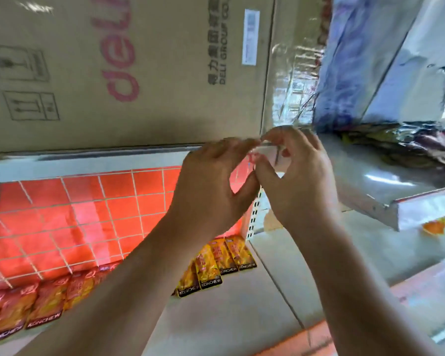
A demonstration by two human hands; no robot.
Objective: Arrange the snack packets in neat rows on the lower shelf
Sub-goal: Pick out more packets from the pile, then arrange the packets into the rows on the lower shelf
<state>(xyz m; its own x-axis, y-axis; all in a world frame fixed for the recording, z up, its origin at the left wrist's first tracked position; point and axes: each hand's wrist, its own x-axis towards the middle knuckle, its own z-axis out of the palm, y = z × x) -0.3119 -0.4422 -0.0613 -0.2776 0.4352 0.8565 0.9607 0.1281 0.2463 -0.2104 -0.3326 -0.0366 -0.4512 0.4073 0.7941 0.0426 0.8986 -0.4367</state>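
My left hand [211,191] and my right hand [301,181] are raised side by side in front of the upper shelf edge, with their fingertips and thumbs meeting. Between them they pinch a small pale piece with red print [270,156]; it is too blurred to identify. Far below, on the lower shelf [242,317], yellow KONCHEW snack packets [216,263] lie overlapping in a row by the back wall. Red-orange KONCHEW packets [23,309] continue that row to the left, partly hidden by my left forearm.
A large cardboard box [129,73] marked "deli" stands on the upper shelf at the left. Foil-wrapped goods [409,147] lie on a metal shelf [385,209] at the right. An orange tiled wall [82,214] backs the lower shelf, beside a perforated white upright [254,214].
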